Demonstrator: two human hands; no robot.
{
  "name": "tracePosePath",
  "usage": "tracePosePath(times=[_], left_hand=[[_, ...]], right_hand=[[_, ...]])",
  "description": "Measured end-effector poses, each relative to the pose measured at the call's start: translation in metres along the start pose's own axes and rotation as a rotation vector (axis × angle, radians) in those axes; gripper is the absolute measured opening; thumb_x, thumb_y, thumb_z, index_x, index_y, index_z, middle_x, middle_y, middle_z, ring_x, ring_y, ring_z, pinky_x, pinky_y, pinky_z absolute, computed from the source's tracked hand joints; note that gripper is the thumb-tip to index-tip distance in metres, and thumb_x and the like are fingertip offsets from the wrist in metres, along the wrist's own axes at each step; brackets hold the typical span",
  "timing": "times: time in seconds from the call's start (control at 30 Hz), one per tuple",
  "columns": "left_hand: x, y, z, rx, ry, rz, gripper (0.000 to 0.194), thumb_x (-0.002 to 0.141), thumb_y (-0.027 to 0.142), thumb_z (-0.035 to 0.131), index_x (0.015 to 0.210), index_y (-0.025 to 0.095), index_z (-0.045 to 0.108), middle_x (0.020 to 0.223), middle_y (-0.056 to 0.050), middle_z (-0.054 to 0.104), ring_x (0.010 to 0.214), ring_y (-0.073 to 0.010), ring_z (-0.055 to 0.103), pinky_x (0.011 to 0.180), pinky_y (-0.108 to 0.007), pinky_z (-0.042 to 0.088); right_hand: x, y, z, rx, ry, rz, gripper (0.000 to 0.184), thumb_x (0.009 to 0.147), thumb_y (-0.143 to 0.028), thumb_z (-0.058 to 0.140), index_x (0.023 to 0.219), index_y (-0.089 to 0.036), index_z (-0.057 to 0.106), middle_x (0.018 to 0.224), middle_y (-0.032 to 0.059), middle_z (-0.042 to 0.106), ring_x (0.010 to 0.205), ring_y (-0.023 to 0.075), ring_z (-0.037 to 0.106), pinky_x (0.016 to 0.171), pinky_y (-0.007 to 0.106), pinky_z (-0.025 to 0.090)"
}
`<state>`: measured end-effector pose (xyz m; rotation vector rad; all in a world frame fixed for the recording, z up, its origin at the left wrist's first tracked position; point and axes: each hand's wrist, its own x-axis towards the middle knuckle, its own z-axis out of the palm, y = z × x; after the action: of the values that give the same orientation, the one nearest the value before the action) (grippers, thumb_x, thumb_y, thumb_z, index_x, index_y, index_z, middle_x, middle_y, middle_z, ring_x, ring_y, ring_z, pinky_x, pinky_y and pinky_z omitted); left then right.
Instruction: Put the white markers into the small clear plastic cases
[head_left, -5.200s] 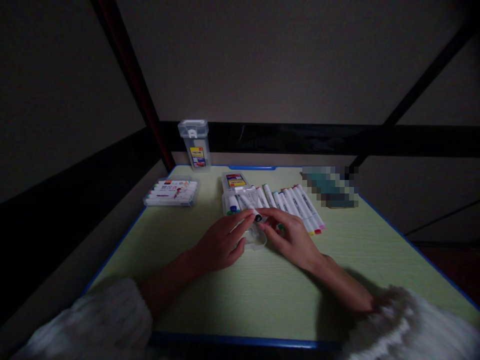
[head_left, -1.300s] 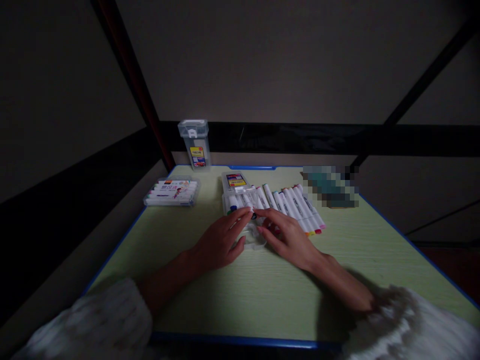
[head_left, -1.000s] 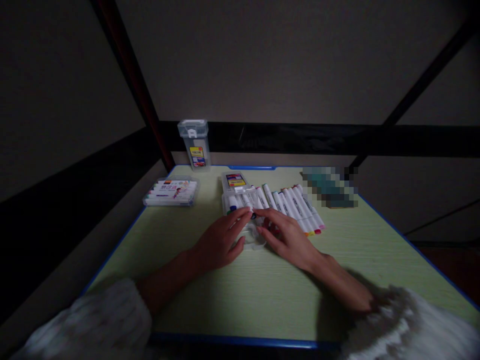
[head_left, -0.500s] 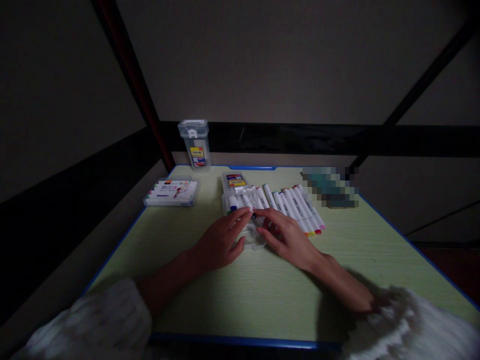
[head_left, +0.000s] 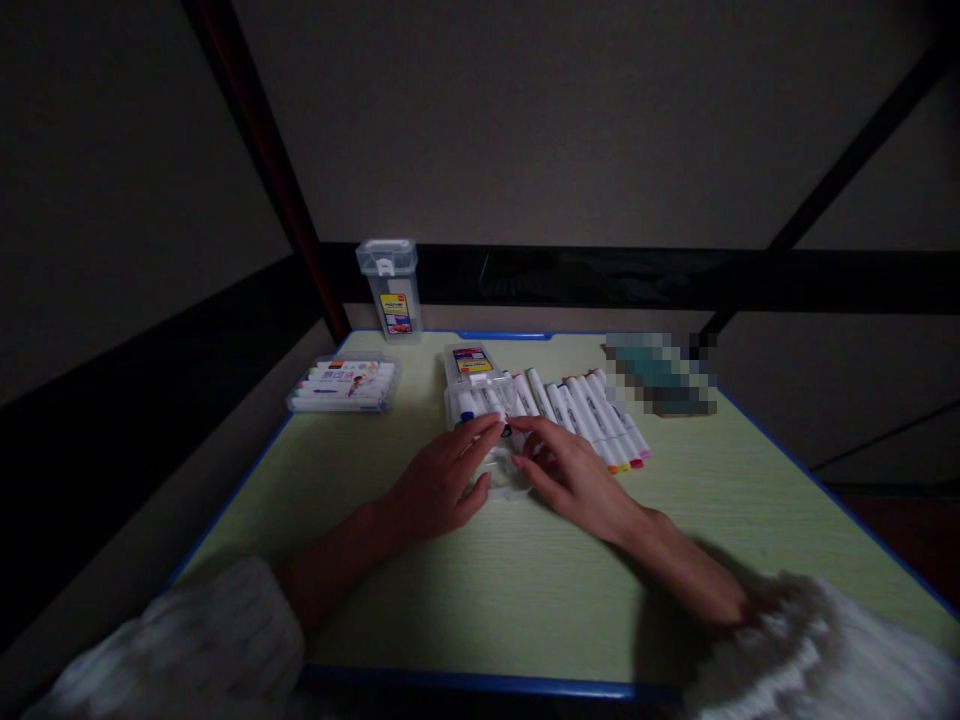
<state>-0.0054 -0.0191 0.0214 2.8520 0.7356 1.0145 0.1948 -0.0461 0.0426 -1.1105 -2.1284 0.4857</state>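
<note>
A clear plastic marker case point(head_left: 454, 400) lies on its back on the table, its lid swung open toward me. Several white markers are inside it, some with blue and green ends showing. My left hand point(head_left: 450, 480) reaches over the case's near end with fingers stretched and thumb apart, the fingertips on the marker ends. My right hand point(head_left: 574, 480) faces it, index fingertip at a dark marker end point(head_left: 507, 431), thumb held apart lower down. To the right of the case lies a row of loose white markers point(head_left: 592, 410) with coloured ends, partly hidden by my right hand.
A closed clear case point(head_left: 400, 290) with a yellow label stands upright at the back left. A flat pack of markers point(head_left: 345, 385) lies at the left edge. A pixelated flat object point(head_left: 660, 375) lies at the back right. The pale green table point(head_left: 480, 600) has a blue rim.
</note>
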Motion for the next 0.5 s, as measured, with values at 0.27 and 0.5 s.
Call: tracePosePath(times=[0.27, 0.5], left_hand=[[0.0012, 0.0012, -0.0022, -0.006, -0.004, -0.023, 0.059, 0.081, 0.012, 0.045, 0.137, 0.013, 0.025, 0.135, -0.017, 0.042, 0.125, -0.0240, 0.042, 0.103, -0.040, 0.041], [0.0010, 0.0014, -0.0015, -0.014, 0.003, -0.029, 0.060, 0.081, 0.011, 0.045, 0.138, 0.014, 0.025, 0.137, -0.017, 0.040, 0.126, -0.0241, 0.041, 0.103, -0.040, 0.041]], right_hand=[[0.0002, 0.0014, 0.0003, 0.003, -0.009, 0.014, 0.036, 0.085, -0.021, 0.045, 0.121, -0.013, 0.044, 0.093, 0.0087, 0.060, 0.077, 0.0167, 0.057, 0.065, 0.030, 0.047], [0.0012, 0.0003, 0.0002, 0.007, 0.001, -0.001, 0.036, 0.085, -0.019, 0.045, 0.121, -0.015, 0.046, 0.094, 0.0089, 0.059, 0.078, 0.0172, 0.057, 0.066, 0.030, 0.047]])
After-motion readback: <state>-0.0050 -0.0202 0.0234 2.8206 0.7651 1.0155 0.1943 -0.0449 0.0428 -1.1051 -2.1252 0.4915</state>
